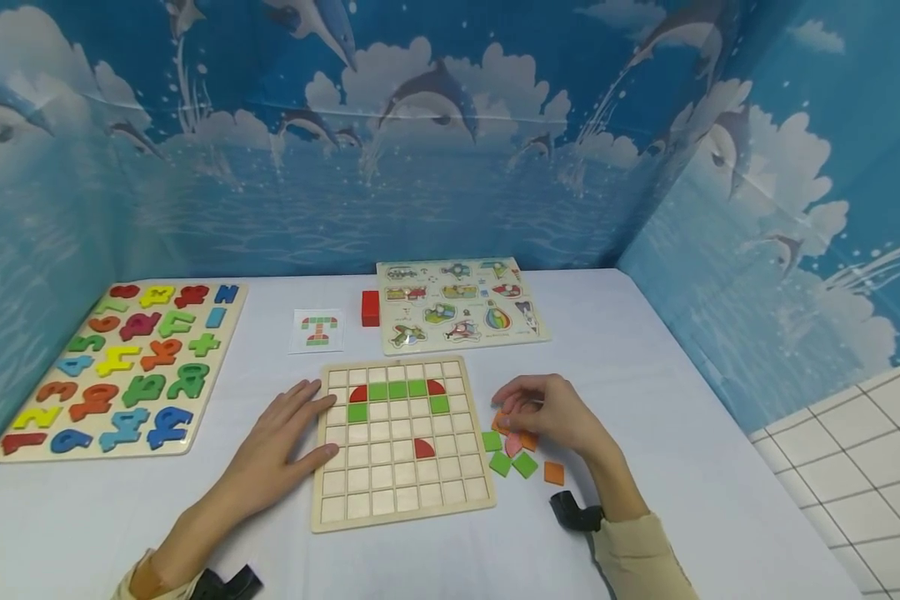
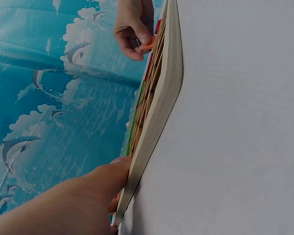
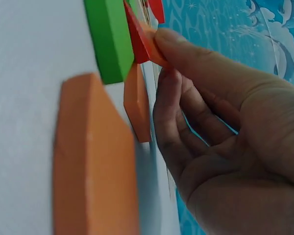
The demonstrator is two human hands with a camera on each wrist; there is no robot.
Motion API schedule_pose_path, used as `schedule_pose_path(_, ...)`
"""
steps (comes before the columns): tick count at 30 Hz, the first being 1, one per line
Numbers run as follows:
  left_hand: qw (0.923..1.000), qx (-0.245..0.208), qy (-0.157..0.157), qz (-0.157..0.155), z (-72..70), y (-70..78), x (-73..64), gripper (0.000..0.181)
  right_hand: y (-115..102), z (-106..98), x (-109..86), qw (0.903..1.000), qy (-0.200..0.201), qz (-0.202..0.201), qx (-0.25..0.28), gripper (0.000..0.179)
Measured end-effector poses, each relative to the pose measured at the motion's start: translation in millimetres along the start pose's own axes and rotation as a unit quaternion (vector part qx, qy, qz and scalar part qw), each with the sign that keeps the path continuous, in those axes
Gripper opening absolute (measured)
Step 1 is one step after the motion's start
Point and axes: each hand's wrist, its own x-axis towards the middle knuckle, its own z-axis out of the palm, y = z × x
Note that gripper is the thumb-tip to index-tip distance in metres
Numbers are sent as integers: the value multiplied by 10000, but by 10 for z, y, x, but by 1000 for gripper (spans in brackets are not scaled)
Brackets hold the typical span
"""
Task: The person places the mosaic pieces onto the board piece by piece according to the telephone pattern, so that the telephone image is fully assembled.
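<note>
A wooden grid board (image 1: 367, 479) lies on the white table with green square tiles and red quarter-round tiles in some of its cells. Along its left edge rests my left hand (image 1: 273, 454), fingers extended, thumb touching the rim. Beside the board's right edge, my right hand (image 1: 558, 417) pinches an orange tile (image 3: 154, 49) between thumb and fingertips. Below that hand lies a loose group of green tiles (image 1: 525, 465), orange tiles (image 1: 553, 473) and a red tile (image 3: 137, 34). Fingers partly hide this group in the head view.
A picture card (image 1: 318, 332) with a red and green pattern lies behind the board, near a red block (image 1: 371, 308). A vehicle picture puzzle (image 1: 457, 304) stands at the back, a number puzzle (image 1: 116, 375) at the left. Dolphin-printed cloth (image 1: 435, 200) hangs behind the table.
</note>
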Motion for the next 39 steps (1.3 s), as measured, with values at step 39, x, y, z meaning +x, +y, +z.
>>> schedule_pose_path(39,10000,4,69,23,10,-26,-8,70,-814,1104,185,9870,-170,-1576,-272,13)
